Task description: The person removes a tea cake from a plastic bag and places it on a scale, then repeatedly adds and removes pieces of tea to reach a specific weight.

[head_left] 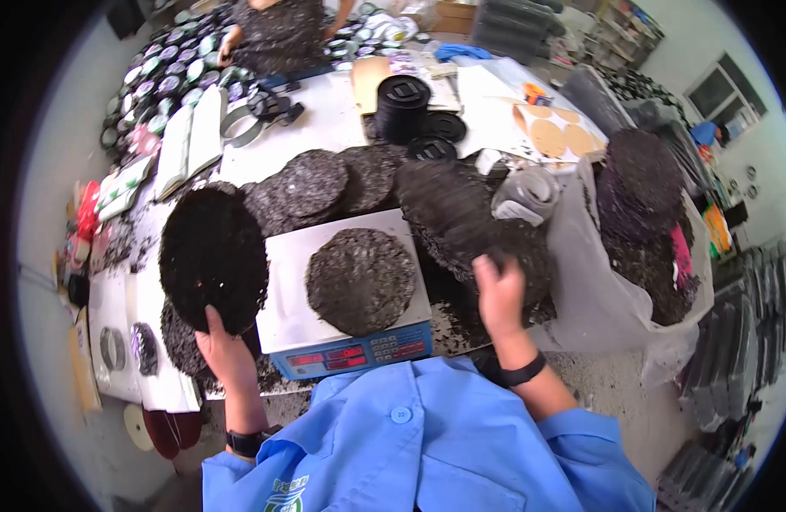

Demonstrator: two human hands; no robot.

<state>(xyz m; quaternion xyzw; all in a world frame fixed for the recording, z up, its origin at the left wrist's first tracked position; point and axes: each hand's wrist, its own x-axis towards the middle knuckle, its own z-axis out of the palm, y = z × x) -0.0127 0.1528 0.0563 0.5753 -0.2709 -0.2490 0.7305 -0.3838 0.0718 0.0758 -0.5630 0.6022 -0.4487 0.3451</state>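
Observation:
My left hand (226, 354) grips the lower edge of a dark, round cake of dried seaweed-like flakes (212, 256), thumb in front, raised left of the scale. On the white pan of the blue digital scale (350, 350) lies another flat round cake (361, 282); red digits glow on its front. To the right of the scale, my right hand (502, 294) is at the lower edge of a motion-blurred round cake (444, 200) and seems to hold it. More dark cakes lie beneath it. Several grey-brown cakes (312, 183) overlap behind the scale.
A clear plastic bag (580, 273) with dark cakes stands at right, beside a clear jar (529, 192). Black round lids (403, 98) are stacked behind. A tape roll (242, 125) lies at back left. Across the table, another person (278, 38) stands near many round containers (171, 81).

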